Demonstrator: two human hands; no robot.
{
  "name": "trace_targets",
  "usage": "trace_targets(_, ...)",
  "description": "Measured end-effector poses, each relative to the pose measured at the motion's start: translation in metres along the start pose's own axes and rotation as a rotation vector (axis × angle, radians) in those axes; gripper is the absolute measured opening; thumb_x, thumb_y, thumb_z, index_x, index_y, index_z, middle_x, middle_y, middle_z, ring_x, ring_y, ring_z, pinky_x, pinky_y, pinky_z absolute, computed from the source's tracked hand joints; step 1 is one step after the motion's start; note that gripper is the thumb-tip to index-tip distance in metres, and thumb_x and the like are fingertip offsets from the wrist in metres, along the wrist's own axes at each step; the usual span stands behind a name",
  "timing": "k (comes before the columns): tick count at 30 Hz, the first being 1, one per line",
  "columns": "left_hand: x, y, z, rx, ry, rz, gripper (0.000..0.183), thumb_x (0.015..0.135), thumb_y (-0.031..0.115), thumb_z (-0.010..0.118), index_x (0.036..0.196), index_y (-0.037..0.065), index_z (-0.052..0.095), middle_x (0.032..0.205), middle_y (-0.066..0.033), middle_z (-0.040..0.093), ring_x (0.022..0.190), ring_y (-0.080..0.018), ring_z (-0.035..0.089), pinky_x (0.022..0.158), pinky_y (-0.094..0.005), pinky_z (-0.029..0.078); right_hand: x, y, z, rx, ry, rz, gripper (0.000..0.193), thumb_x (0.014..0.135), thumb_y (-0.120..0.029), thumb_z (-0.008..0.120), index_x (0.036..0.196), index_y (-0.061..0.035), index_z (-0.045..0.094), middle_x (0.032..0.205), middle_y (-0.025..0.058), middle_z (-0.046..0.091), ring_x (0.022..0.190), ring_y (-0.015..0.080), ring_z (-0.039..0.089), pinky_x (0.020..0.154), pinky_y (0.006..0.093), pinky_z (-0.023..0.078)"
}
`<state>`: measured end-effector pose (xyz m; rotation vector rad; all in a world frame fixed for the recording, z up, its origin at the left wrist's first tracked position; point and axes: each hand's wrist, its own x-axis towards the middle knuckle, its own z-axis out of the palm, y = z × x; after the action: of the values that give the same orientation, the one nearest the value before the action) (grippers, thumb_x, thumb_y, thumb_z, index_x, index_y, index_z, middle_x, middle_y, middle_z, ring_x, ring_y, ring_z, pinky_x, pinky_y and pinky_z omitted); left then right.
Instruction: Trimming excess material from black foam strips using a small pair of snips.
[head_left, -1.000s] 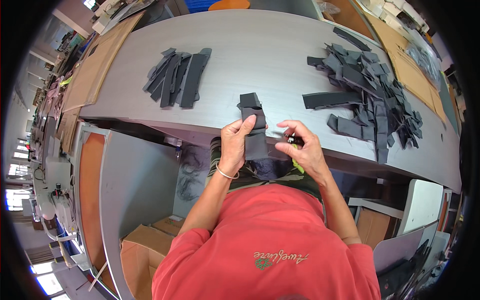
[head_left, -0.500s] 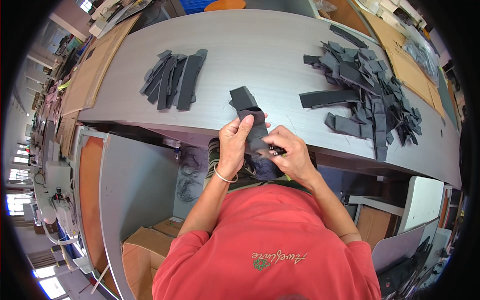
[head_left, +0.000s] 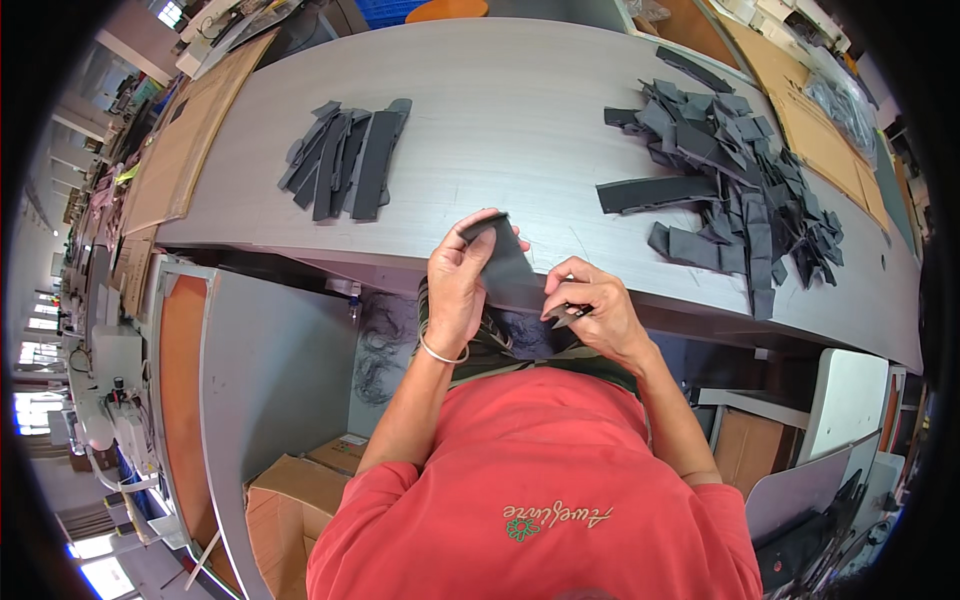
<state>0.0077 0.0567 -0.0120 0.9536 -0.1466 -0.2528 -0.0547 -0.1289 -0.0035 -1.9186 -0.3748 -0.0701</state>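
A dark grey fabric strip [head_left: 508, 262] is gripped in my left hand [head_left: 456, 285], thumb on its upper face and fingers behind it. It slants down toward my right hand [head_left: 610, 310] at the front edge of the table. That hand is closed around small black thread snips [head_left: 566, 317], whose pointed blades stick out to the left below the fingers. My right thumb and forefinger are close to the strip's lower right edge; whether they pinch a thread there is too small to tell.
Several matching strips lie in a small pile [head_left: 350, 160] on the grey table [head_left: 490, 110]. A larger jumbled heap [head_left: 730, 170] of them covers the table's right side. Cardboard sheets [head_left: 205, 130] line the table's ends. An open carton [head_left: 290, 495] stands below left.
The fabric strip has been turned and drawn back toward me, so its far end no longer reaches over the table. My right hand has shifted slightly right, and the snips' blades now show.
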Motion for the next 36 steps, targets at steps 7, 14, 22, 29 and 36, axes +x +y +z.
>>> trace_targets(7,-0.001,-0.002,0.002,0.17,0.03,0.051,0.03,0.092,0.002,0.054,0.122,-0.001,0.053,0.105,-0.0138,0.064,0.093,-0.0208,0.065,0.086,-0.0327,0.053,0.009,-0.013,-0.019,0.142,0.227,0.119,0.018,0.078,0.004,0.064,0.092,-0.0057,0.068,0.078,-0.0013,0.06,0.064,0.0056,0.043,0.056,0.0223,0.035)
trace_targets(14,-0.005,-0.005,0.019,0.475,-0.047,0.228,0.054,0.082,-0.011,0.054,0.132,0.003,0.039,0.111,-0.0076,0.053,0.1,-0.0135,0.053,0.09,-0.0256,0.043,0.018,-0.012,-0.005,0.381,0.231,0.16,0.032,0.082,-0.006,0.071,0.113,-0.0097,0.063,0.087,-0.0038,0.056,0.066,0.0028,0.044,0.058,0.0171,0.038)
trace_targets(22,-0.004,-0.008,0.007,0.608,-0.181,0.074,0.072,0.08,-0.009,0.055,0.141,0.005,0.022,0.119,-0.0137,0.053,0.104,-0.0173,0.052,0.091,-0.0289,0.042,0.014,-0.005,0.016,0.588,0.183,0.264,0.05,0.082,0.005,0.066,0.127,-0.0085,0.051,0.088,-0.0012,0.058,0.081,0.0059,0.056,0.072,0.0195,0.046)
trace_targets(29,0.012,0.01,-0.001,0.426,0.056,-0.078,0.049,0.09,0.008,0.061,0.132,-0.002,0.039,0.105,-0.006,0.062,0.096,-0.0102,0.056,0.083,-0.0251,0.044,0.007,0.005,0.019,0.554,0.159,0.343,0.052,0.078,0.008,0.067,0.124,-0.0094,0.053,0.076,-0.0044,0.053,0.072,0.0042,0.051,0.07,0.0205,0.043)
trace_targets(36,0.016,0.014,-0.003,0.241,-0.023,-0.167,0.04,0.091,0.004,0.059,0.126,0.001,0.04,0.103,-0.0155,0.065,0.085,-0.0155,0.064,0.07,-0.0285,0.055,0.005,-0.001,0.027,0.38,0.102,0.34,0.054,0.075,0.007,0.069,0.123,-0.0099,0.053,0.073,-0.0041,0.054,0.071,0.0039,0.05,0.069,0.0199,0.041)
